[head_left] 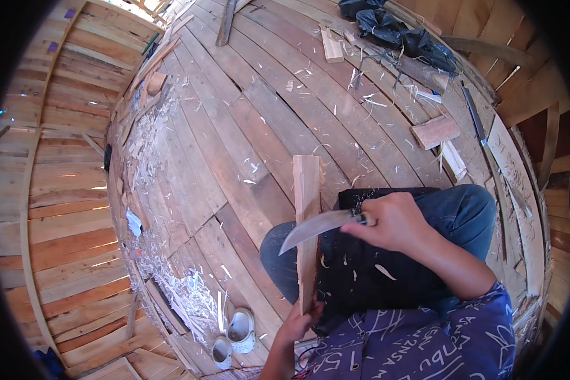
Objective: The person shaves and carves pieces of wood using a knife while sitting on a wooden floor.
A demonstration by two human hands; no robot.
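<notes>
My right hand (391, 221) is closed around the handle of a knife with a broad curved blade (316, 229). The blade points left and lies across the middle of a long, narrow piece of wood (307, 190); whether its edge is cutting in cannot be made out. In my left hand (299, 322) is the lower end of that wood, which stands lengthwise away from me. A black cloth (361, 278) covers my lap, with several pale shavings on it.
Shavings (190, 297) are heaped along the left wall, near two whitish cup-shaped items (240, 329). A wooden block (435, 131) lies on the plank floor (253, 126) to the right. Black plastic bags (392, 31) sit at the far right, and a long board (516, 171) runs along the right wall.
</notes>
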